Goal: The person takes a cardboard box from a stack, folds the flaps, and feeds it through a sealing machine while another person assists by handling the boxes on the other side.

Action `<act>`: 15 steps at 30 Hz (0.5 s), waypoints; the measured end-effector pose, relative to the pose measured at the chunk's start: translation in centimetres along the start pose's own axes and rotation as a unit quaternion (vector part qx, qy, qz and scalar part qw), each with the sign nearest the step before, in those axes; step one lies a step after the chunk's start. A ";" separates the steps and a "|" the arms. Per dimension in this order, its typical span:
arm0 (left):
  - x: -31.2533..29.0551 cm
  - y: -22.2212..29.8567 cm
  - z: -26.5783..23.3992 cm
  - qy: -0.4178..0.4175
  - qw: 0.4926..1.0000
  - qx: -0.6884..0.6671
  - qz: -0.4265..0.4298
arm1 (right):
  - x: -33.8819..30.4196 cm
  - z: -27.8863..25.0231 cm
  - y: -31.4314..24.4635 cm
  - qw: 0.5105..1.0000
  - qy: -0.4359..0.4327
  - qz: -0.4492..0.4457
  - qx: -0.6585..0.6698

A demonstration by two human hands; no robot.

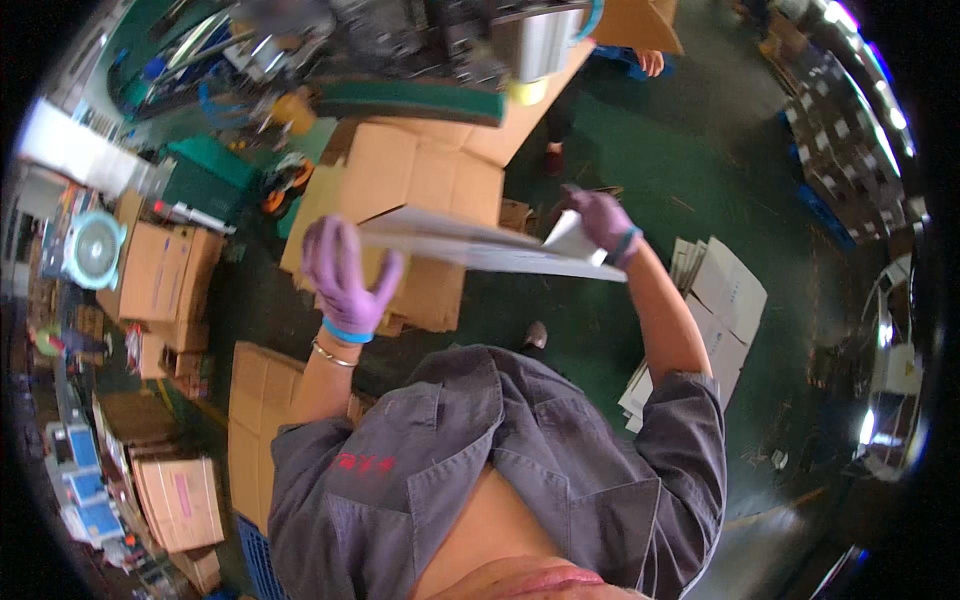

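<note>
1. The left hand (348,285) has its fingers spread wide, thumb well apart, at the sheet's near-left end; whether they touch it, I cannot tell.
2. Brown cardboard (425,180) lies beyond and right of those fingers.
3. The white cardboard sheet (490,250) spans between both hands' fingers; the step in hand looks like handling or turning it.
4. The right hand (603,222) has bent fingers, seemingly gripping its raised flap; the next move probably calls for a firm left grip.
5. Flat white cartons (722,290) lie right of these fingers.
</note>
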State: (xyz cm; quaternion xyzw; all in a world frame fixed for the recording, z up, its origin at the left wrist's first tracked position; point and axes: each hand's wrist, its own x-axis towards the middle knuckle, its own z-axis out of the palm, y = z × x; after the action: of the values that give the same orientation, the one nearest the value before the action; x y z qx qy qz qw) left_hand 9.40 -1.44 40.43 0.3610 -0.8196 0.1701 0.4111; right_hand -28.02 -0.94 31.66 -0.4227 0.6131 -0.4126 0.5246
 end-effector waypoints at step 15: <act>2.6 -6.7 3.3 -0.241 0.954 0.087 0.156 | -9.5 5.5 -9.0 0.897 0.078 -0.276 -0.338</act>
State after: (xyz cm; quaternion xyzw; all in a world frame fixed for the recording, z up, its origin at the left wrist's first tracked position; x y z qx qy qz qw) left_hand 11.40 -9.06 40.35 0.2935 -0.9223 0.2109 0.1365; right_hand -20.95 5.01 42.42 -0.6929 0.6136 -0.3405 0.1658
